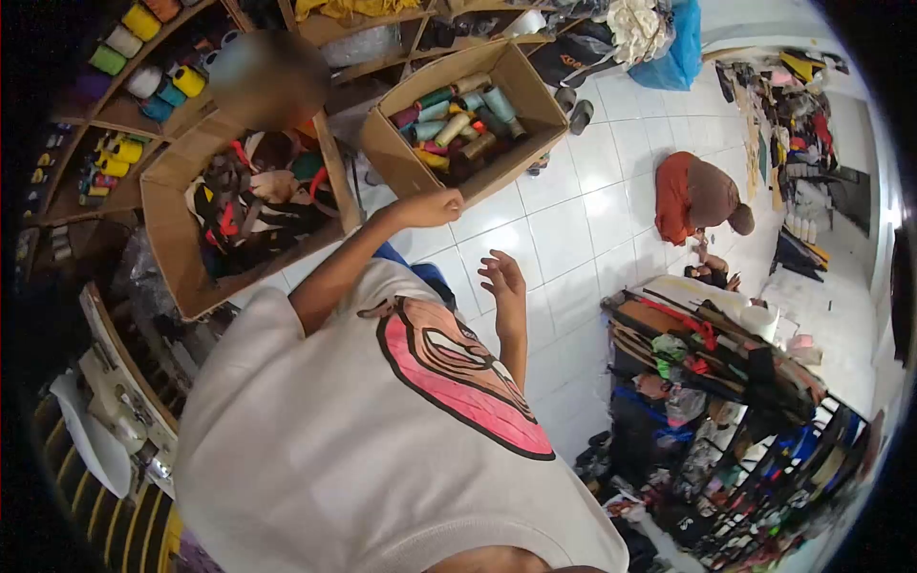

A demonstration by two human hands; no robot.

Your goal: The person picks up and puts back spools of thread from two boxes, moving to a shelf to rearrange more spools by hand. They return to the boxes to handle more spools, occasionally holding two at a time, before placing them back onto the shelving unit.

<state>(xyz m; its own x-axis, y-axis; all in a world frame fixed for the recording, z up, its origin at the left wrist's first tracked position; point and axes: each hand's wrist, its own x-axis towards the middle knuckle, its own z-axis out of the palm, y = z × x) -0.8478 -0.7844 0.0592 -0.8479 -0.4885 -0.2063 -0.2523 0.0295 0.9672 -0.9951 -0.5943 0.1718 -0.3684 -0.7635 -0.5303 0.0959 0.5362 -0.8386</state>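
My left hand (432,208) is closed, its fingers curled at the near edge of a cardboard box (384,143); what it holds, if anything, is hidden. Inside that box lie several thread spools (458,124) in green, blue, cream and brown. To the right and lower, my right hand (503,277) is raised over the white tiles with its fingers apart, holding nothing. A second cardboard box (172,239), left of my left forearm, holds a tangle of dark, red and tan strips (258,205).
Shelves with thread cones (124,148) line the upper left. A sewing machine (124,420) is at the lower left. Dark shoes (581,116) lie on the tiled floor (564,229). Another person (676,196) is low down at the right, above a crowded rack (707,382).
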